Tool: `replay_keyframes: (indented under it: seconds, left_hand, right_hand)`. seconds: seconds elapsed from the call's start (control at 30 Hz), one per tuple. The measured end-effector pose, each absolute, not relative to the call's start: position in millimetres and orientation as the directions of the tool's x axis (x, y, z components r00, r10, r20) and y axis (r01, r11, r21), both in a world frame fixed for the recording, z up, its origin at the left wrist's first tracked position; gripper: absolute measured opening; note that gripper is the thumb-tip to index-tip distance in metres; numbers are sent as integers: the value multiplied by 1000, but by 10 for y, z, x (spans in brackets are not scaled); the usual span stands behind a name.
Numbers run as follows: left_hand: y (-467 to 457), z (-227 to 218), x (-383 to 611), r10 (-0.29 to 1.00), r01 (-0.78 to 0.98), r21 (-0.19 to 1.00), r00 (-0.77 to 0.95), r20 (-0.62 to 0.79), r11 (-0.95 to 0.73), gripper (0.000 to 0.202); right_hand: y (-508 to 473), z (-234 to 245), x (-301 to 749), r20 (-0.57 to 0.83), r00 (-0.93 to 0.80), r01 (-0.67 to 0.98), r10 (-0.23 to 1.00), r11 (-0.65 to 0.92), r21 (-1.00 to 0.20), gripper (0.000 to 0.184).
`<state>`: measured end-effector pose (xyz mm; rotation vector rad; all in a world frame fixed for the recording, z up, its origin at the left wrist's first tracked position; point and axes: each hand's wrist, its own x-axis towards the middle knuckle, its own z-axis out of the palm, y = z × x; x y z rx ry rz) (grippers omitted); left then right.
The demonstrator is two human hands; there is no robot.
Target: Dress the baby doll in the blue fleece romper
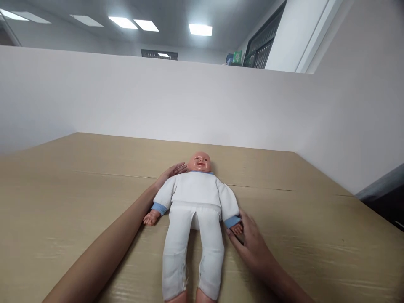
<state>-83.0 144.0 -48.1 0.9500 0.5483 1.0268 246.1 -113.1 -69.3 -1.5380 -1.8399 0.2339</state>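
Okay, left hand [170,171] stretched forward, fingers [180,166] extended beside head [199,163] of white-clad doll [196,189], right hand [251,242] curved round blue cuff [232,221], clamped or loose can't tell, doll face-up between hands, brown table [290,219] beneath, white wall [189,101] beyond.

This looks like an office or a similar indoor workroom, though exactly which is unclear: flat light panels [200,30] glow in a plain ceiling [170,12], a pale partition [189,101] stands behind the brown table [309,223], and a dark barred window [263,35] shows beyond.
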Motion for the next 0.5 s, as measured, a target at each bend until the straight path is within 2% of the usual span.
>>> replay_keyframes:
  seconds: [0.1,0.27,0.37,0.43,0.5]
  left_hand:
    - [1138,-403,-961,911,-400,903,411,23,158,45]
    - [586,-420,-1226,974,-236,970,225,-8,63,58]
    - [221,-375,-1364,987,-142,988,153,-40,62,70]
    - [-115,-273,-1441,995,-2,998,89,-55,55,75]
    - [-570,-167,-1497,999,224,974,39,9,-17,69]
  right_hand:
    - [-1139,-676,2454,424,-38,790,905,287,-542,52]
    - [-1304,-652,2505,461,-31,809,887,292,-509,53]
    - [-1619,-636,2545,461,16,824,887,250,-509,58]
    - [-1970,-625,2552,470,46,835,882,224,-502,61]
    - [-2426,-636,2551,519,68,847,852,225,-481,59]
